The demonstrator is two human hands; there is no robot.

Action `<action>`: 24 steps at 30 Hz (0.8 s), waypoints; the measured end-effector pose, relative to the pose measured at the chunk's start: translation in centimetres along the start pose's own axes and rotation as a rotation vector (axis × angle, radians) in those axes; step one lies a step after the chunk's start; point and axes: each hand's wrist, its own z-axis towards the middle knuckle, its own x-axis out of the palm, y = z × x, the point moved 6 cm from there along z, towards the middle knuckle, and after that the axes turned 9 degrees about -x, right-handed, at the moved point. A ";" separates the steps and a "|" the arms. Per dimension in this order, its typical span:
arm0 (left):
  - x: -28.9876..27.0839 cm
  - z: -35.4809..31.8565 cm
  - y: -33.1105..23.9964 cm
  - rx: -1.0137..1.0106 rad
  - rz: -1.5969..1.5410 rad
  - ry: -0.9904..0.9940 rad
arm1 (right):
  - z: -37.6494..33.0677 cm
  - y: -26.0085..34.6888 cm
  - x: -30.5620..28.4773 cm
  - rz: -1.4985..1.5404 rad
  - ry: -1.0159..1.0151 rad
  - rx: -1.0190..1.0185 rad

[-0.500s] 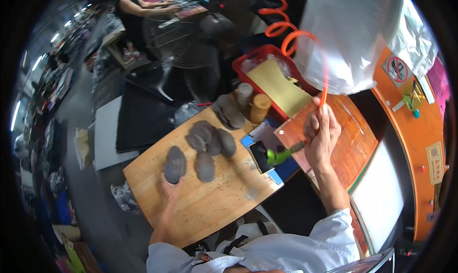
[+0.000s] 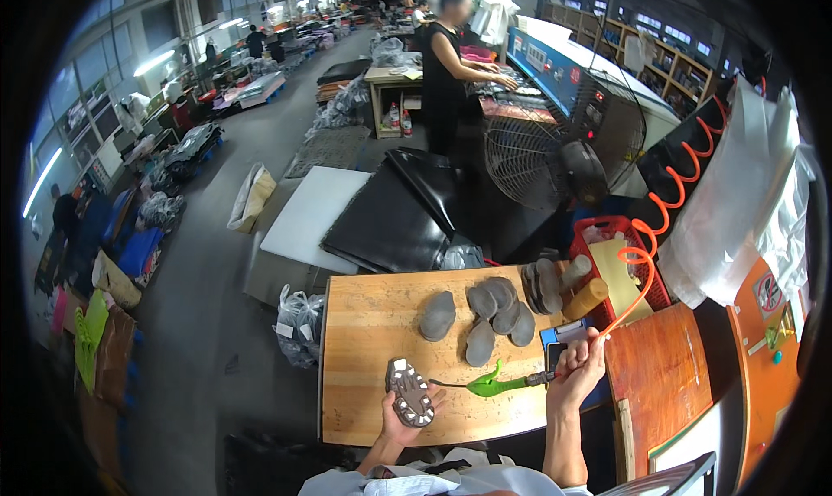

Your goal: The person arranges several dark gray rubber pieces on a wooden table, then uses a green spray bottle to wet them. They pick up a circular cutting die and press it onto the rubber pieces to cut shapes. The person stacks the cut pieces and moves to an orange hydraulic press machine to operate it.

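On the open palm of my left hand lies a dark brown shoe-sole piece, with white patches around its rim; my fingers and thumb steady its edges. My right hand is closed around the hose end by the metal fitting of a green air blow gun. The gun's thin nozzle points left at the sole piece, its tip close beside it. From my right hand an orange coiled air hose rises to the upper right. Farther back on the wooden table lie several grey sole-shaped pads.
A yellow-brown bottle and a red basket stand at the table's back right. Clear plastic sheeting hangs there too. Behind the table are a wire-caged fan, black sheets and a person at a machine.
My view has swung up and levelled. My left hand has left the grey pad and now holds the brown sole piece nearer me. The blow gun has come level, its nozzle toward that piece.
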 end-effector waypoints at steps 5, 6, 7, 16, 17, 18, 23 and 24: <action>1.1 -0.6 -3.2 0.133 0.014 0.065 | -1.9 -1.4 1.1 0.029 0.062 0.067; 1.3 -1.1 -3.8 0.176 -0.057 0.046 | -2.4 -1.7 1.1 0.045 0.083 0.071; 1.6 -1.4 -4.3 0.218 -0.123 0.047 | -2.6 -1.9 0.9 0.022 0.096 0.057; 8.3 -5.3 -10.7 0.585 -0.075 0.171 | -7.4 -8.3 -6.1 0.007 0.189 0.441; 9.4 -5.1 -11.1 0.620 -0.027 0.220 | -7.5 -8.9 -7.3 -0.042 0.168 0.499; 9.9 -5.1 -11.0 0.640 -0.063 0.214 | -7.3 -9.2 -8.4 -0.214 0.214 0.524; 12.4 -4.7 -10.0 0.703 -0.006 0.181 | -7.7 -7.5 -10.2 -0.585 0.790 0.744; 12.7 -4.6 -9.7 0.702 -0.007 0.174 | -7.8 -6.4 -10.3 -0.741 0.927 0.694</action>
